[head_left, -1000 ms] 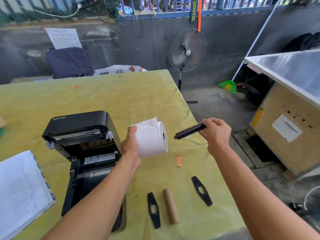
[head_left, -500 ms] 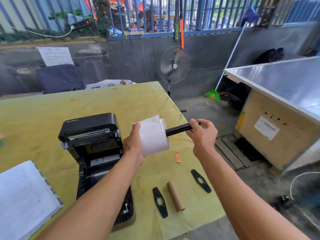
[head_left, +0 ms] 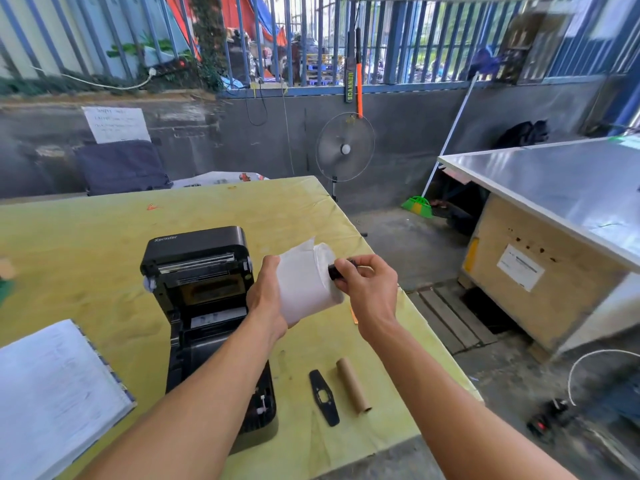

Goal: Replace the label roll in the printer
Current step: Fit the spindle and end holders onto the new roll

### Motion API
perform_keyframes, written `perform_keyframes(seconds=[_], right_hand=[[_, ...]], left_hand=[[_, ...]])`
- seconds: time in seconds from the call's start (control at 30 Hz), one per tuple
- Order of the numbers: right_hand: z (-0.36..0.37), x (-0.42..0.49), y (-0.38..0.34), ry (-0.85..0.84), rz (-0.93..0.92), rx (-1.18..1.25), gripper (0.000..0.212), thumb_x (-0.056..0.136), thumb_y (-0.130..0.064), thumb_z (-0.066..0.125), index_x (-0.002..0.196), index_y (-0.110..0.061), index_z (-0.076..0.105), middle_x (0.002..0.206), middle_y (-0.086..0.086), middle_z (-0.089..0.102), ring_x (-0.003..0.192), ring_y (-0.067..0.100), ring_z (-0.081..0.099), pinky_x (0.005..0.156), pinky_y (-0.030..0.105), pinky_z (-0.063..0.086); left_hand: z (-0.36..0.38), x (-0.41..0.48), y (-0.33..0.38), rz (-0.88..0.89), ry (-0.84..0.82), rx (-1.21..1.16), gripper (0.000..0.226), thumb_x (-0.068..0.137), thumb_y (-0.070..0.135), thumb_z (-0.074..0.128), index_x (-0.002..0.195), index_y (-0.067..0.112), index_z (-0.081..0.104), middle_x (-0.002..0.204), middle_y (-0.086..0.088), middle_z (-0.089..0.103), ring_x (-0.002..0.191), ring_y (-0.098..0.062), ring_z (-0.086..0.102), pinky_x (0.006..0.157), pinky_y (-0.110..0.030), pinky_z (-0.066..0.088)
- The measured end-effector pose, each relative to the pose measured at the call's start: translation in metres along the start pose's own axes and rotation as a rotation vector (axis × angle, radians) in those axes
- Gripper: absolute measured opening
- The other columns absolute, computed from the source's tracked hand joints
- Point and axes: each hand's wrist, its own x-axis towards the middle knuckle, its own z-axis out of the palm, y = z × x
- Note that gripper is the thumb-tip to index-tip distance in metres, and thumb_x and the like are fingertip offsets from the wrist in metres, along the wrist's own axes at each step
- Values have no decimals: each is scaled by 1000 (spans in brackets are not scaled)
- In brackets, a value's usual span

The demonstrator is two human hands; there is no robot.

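My left hand (head_left: 265,299) grips a white label roll (head_left: 304,282) held in the air to the right of the black printer (head_left: 204,296), whose lid stands open. My right hand (head_left: 370,289) pinches the end of a black spindle (head_left: 337,270) that sits almost fully inside the roll's core; only its tip shows. On the table in front lie an empty brown cardboard core (head_left: 353,384) and one black roll guide (head_left: 323,396). The second guide is hidden behind my right forearm.
The yellow-covered table (head_left: 104,237) ends just right of my hands. An open white notebook (head_left: 52,389) lies at the front left. A small orange strip (head_left: 354,317) lies by my right wrist. A fan (head_left: 344,147) and a steel-topped wooden crate (head_left: 540,271) stand beyond the table.
My right hand has pushed the black spindle leftward into the roll's core, from fully outside it to nearly all the way in. The view has tilted upward.
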Motion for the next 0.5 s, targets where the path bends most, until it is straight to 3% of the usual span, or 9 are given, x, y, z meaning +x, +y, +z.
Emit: perform_keyframes(seconds=[0.1, 0.23, 0.4, 0.5], right_hand=[[1, 0, 0, -8, 7, -33, 12, 83, -19, 79, 84, -10, 71, 79, 7, 78, 65, 18, 76, 77, 44, 64], [-1, 2, 5, -1, 19, -90, 13, 80, -23, 82, 73, -17, 73, 68, -3, 75, 58, 10, 69, 64, 34, 58], [-9, 15, 17, -23, 102, -60, 14, 81, -20, 82, 79, -10, 74, 75, 5, 75, 61, 15, 66, 76, 41, 61], [-15, 24, 30, -26, 156, -47, 15, 82, -19, 82, 81, -7, 73, 74, 6, 74, 59, 15, 65, 75, 40, 60]], left_hand=[[0, 1, -2, -10, 11, -16, 55, 58, 56, 67, 100, 20, 66, 93, -7, 70, 73, -30, 67, 65, -37, 51], [5, 5, -6, -20, 32, 1, 48, 57, 56, 66, 91, 22, 65, 88, -4, 70, 70, -28, 67, 60, -33, 52], [11, 15, -13, -19, 46, 56, 53, 58, 58, 66, 95, 21, 66, 95, -7, 71, 75, -29, 67, 63, -35, 52], [16, 23, -22, -5, 32, 103, 58, 58, 64, 71, 96, 21, 67, 94, -5, 71, 78, -28, 69, 65, -36, 55]])
